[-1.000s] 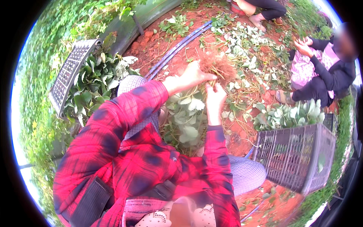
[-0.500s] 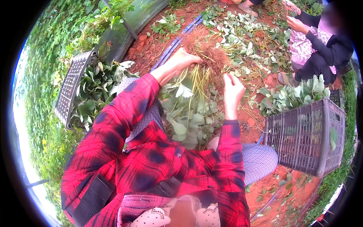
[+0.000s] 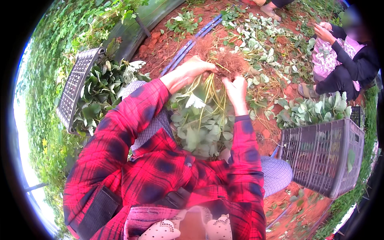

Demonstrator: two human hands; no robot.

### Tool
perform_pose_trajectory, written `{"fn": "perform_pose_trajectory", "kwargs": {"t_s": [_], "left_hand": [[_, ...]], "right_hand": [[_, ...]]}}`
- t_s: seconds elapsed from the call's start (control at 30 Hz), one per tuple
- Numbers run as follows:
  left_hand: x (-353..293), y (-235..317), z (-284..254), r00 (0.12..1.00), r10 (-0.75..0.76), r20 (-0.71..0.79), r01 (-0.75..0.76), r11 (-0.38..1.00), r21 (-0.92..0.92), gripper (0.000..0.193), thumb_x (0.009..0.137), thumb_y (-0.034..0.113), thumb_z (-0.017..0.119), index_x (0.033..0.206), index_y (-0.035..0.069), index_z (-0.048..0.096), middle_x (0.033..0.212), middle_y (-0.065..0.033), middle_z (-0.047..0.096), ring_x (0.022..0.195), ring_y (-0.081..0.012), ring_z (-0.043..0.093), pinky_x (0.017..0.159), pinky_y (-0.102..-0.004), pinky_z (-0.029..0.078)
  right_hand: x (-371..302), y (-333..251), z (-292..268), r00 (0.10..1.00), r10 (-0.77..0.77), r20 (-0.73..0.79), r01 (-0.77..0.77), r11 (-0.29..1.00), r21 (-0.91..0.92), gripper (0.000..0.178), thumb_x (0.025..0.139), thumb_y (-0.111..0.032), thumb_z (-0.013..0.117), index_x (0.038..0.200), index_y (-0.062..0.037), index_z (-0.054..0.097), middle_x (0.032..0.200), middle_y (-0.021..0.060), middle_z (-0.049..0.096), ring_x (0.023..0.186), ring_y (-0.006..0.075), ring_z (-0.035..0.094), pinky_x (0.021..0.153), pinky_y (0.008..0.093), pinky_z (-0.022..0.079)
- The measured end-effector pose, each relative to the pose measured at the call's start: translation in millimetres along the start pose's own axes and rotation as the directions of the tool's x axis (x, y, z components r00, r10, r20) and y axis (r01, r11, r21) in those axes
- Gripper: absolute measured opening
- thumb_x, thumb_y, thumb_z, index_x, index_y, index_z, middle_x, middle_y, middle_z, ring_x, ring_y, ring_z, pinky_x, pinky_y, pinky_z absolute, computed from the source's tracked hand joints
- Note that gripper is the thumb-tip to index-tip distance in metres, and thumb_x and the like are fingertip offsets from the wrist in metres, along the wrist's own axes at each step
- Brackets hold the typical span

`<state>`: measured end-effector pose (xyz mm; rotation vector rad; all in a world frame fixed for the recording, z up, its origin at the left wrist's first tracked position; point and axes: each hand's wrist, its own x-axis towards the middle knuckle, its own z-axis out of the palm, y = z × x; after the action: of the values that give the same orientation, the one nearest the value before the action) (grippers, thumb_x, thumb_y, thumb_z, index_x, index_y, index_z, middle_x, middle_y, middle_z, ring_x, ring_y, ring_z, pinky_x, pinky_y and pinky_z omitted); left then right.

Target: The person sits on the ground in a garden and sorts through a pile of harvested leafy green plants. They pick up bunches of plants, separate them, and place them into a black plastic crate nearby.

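My left hand (image 3: 196,69) is closed around the stems of a bunch of strawberry plants (image 3: 208,90), just below their roots. The reddish-brown, hair-like roots (image 3: 234,64) point up and away from me, while the yellow-green stems and leaves hang toward my lap. At the right side of the bunch, my right hand (image 3: 237,92) is closed against the lower edge of the roots and the stem tops; its fingertips are partly hidden. Below the hands, more green leaves (image 3: 196,138) lie between my knees, somewhat blurred.
A dark plastic crate (image 3: 78,90) holding leafy plants tilts at my left. Another crate (image 3: 314,154) with plants stands at my right. Cut leaves (image 3: 260,48) litter the red soil ahead, beside blue hoses (image 3: 192,46). A co-worker (image 3: 344,60) sits at the far right.
My right hand has moved left and inward, from beside the roots to against the bunch. The left hand stays nearly in place. The view has shifted slightly.
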<state>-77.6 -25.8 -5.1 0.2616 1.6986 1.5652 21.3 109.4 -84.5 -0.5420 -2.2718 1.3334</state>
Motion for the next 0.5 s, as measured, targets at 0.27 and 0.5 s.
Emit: {"fn": "perform_pose_trajectory", "kwargs": {"t_s": [0.27,0.5], "left_hand": [[2.1,-7.5,-14.0,0.994,-0.091,-0.062,0.092,0.996,0.013,0.014,0.065,0.011,0.067,0.065,0.004,0.055,0.048,-0.0019,0.047,0.04,-0.0118,0.043,0.037,-0.0268,0.034],[2.2,-13.9,-25.9,0.983,-0.14,-0.119,0.143,0.989,0.022,0.01,0.067,0.009,0.066,0.064,0.004,0.058,0.047,-0.0014,0.047,0.038,-0.0094,0.043,0.036,-0.0234,0.034]], "right_hand": [[6.8,14.7,-1.7,0.993,0.081,-0.083,-0.105,0.936,-0.336,0.033,0.064,-0.011,0.063,0.095,-0.0032,0.057,0.086,0.0158,0.059,0.082,0.0333,0.056,0.071,0.0392,0.045],[19.0,39.5,14.9,0.989,0.109,-0.097,-0.139,0.906,-0.401,0.027,0.066,-0.012,0.059,0.093,-0.0079,0.059,0.081,0.0155,0.06,0.078,0.0334,0.058,0.068,0.0414,0.045]]}}
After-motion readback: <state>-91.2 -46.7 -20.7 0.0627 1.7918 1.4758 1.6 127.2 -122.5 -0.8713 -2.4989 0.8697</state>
